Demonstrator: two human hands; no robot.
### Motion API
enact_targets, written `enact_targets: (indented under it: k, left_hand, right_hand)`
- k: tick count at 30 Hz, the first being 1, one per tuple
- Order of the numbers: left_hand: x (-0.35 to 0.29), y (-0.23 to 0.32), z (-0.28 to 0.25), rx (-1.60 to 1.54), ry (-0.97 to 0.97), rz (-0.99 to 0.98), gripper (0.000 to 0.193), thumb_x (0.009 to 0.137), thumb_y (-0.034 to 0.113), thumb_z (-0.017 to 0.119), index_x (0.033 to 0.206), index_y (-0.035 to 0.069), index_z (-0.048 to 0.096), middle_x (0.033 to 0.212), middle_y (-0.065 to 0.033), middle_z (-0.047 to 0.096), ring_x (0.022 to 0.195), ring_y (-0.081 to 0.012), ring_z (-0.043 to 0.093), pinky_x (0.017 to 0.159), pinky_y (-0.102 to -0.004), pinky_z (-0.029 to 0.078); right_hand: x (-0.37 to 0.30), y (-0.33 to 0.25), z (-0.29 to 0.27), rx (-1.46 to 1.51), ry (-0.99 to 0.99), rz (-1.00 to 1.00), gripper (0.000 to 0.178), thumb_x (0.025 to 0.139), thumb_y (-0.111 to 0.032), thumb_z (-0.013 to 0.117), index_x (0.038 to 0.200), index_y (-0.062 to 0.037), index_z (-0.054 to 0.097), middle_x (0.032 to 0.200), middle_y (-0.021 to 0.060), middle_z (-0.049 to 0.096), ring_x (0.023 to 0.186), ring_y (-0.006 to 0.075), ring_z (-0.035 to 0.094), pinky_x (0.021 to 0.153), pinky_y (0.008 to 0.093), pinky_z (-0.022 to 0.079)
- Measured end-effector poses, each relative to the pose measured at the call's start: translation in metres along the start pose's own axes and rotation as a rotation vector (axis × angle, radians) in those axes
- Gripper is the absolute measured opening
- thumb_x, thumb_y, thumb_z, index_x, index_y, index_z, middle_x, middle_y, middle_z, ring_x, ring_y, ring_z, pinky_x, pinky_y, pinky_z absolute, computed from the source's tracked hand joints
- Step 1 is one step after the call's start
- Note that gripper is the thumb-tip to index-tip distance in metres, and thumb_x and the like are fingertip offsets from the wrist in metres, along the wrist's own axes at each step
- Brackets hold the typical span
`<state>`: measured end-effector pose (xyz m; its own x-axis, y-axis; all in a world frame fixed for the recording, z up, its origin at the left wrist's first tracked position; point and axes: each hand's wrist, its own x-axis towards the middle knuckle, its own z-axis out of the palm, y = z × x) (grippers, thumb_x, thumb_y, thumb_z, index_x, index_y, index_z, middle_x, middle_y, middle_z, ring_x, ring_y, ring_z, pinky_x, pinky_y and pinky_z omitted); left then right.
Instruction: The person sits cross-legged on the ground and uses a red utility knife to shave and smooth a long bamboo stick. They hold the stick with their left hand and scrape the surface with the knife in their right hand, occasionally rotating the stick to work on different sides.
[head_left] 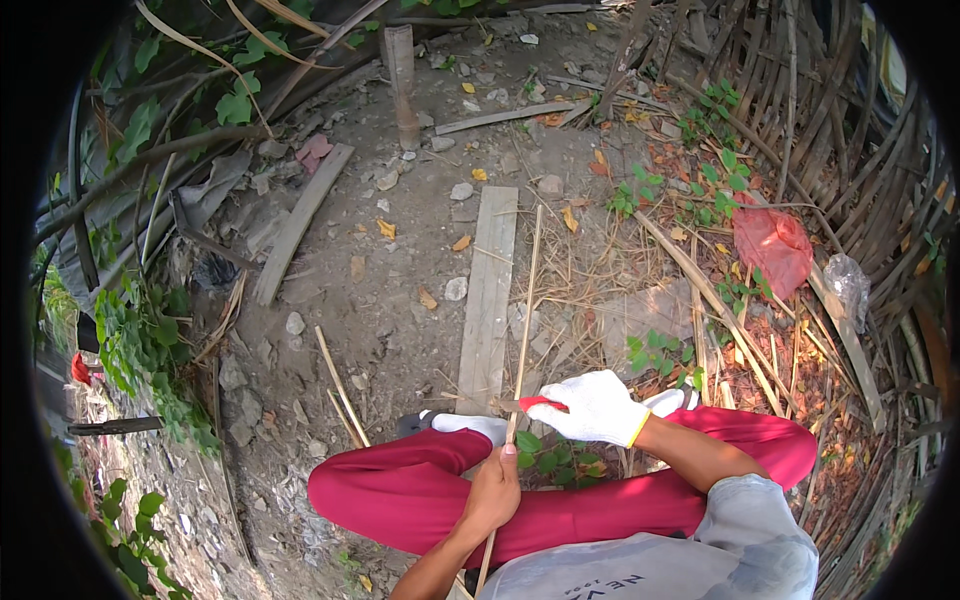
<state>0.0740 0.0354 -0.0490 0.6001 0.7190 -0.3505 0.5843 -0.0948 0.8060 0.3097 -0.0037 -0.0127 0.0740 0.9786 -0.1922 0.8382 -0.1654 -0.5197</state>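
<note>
My left hand is bare and wrapped round a long thin wooden strip, its thumb lying along the strip. The strip runs slanting from beside my lap up past my feet, its far end over the ground. My right hand, in a white knit glove with a yellow cuff edge, is closed on a small red-handled tool. The tool's tip meets or crosses the strip just above my left hand; its working end is too small to make out.
A grey plank lies ahead of my feet, another board at the left. Thin sticks lie beside my left knee. A wooden post stands at the back. Red plastic and a stick fence are at the right.
</note>
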Motion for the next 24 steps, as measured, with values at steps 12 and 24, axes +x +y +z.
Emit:
enact_targets:
  k: [12,24]
  left_hand:
    - [-0.016,-0.003,-0.006,0.084,0.045,-0.099,0.052,0.112,0.038,0.030,0.095,-0.004,0.056,0.078,-0.0253,0.059,0.076,-0.0446,0.060,0.072,-0.0542,0.045]
    - [-0.065,0.010,-0.012,0.055,-0.236,-0.263,0.052,0.112,0.038,0.033,0.108,-0.007,0.058,0.094,-0.0367,0.064,0.097,-0.0582,0.061,0.084,-0.0588,0.047]
  right_hand:
    - [0.025,0.008,0.029,-0.009,0.097,-0.087,0.052,0.098,-0.059,0.054,0.081,-0.0127,0.072,0.068,0.0159,0.068,0.064,0.0378,0.068,0.058,0.0477,0.052]
    - [0.061,0.093,0.004,-0.111,0.244,0.312,0.058,0.100,-0.062,0.047,0.092,-0.0146,0.079,0.084,0.0178,0.074,0.083,0.0415,0.071,0.075,0.0504,0.056]
